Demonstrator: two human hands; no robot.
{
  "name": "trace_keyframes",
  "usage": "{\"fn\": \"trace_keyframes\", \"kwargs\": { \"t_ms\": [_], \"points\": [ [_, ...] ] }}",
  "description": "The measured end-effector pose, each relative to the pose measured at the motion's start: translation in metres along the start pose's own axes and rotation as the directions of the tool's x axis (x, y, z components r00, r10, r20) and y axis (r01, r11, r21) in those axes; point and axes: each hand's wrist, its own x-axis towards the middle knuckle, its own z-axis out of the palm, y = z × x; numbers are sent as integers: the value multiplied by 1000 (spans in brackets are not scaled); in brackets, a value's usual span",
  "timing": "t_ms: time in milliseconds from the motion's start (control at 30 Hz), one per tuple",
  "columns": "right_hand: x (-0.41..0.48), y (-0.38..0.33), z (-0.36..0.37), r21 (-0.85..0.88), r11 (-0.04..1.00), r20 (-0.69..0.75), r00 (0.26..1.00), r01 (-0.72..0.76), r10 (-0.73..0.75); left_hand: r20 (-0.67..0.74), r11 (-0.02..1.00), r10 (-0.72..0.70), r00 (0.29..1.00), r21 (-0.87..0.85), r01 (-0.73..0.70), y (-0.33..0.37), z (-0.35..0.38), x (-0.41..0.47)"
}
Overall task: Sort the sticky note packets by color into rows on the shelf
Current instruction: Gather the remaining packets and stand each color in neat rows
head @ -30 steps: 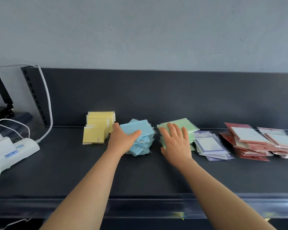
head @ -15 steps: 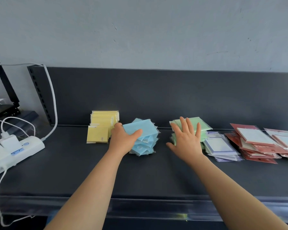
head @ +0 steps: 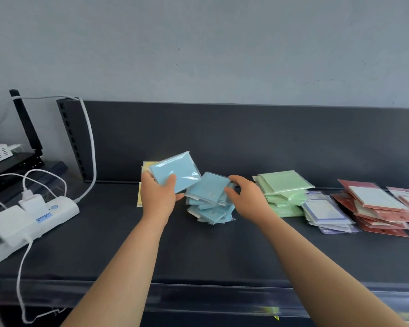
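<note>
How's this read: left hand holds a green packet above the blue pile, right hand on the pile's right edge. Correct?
One error: the left hand holds a blue packet, not green, per the head view. It is above the blue pile, right hand on the pile's right edge.

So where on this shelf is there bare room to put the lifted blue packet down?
Bare shelf runs along the front, between the piles and the lip, crossed only by the forearms. Another patch lies between the power strip and the yellow stack. Crowded: the back row, where blue pile, green stack, purple packets and red packets sit close.
</note>
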Motion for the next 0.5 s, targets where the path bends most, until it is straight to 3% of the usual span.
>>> {"fn": "trace_keyframes", "kwargs": {
  "t_ms": [200,500],
  "points": [
    [20,-11,6,13,989,148,978,-150,147,41,990,-131,991,-44,132,-12,-3,6],
    [24,-12,1,89,993,-17,997,-75,77,85,991,-136,987,12,135,-19,-4,6]
  ]
}}
